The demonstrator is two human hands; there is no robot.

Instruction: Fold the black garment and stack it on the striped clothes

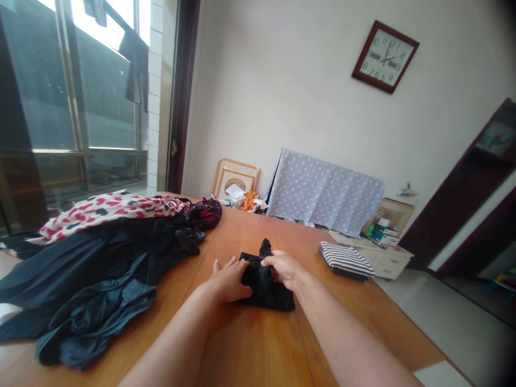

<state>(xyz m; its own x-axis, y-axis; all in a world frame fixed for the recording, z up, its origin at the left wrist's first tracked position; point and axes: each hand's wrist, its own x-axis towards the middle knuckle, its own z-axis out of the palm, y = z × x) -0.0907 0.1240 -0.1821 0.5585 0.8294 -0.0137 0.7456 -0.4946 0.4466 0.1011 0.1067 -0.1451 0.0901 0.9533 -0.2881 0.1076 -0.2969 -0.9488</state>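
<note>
Gripping the black garment (264, 293), right hand (285, 269) fingers curl tight; left hand (229, 280) presses it, fingers spread.

black cloth (266, 290) partly beneath right grip (284, 269)

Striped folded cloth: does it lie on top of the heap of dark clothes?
No, the striped folded cloth lies alone on the wooden table, apart from the heap of dark clothes.

Home room: wall clock (385, 56), clothes pile (97, 258) on wooden table (250, 344).
</note>
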